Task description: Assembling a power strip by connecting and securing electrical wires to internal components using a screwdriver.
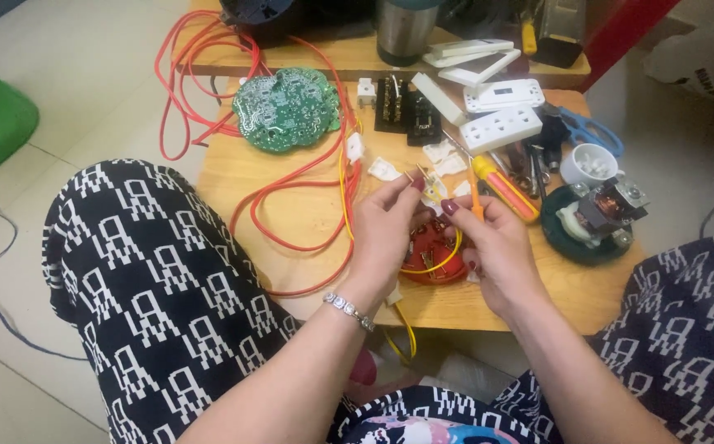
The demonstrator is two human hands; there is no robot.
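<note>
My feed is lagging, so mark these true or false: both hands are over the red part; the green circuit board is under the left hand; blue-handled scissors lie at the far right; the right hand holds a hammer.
1. Both hands, left hand and right hand, are over the red round part: true.
2. The green circuit board is under the left hand: false, it lies apart at the table's far side.
3. Blue-handled scissors lie far right: true.
4. Right hand holds a hammer: false, a thin orange-handled tool.

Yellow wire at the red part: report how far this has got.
Done: the red round part lies on the wooden table with loose white connectors beside it. In hand: left hand and right hand pinch the yellow wire above it. Left: the green circuit board lies apart.
</note>
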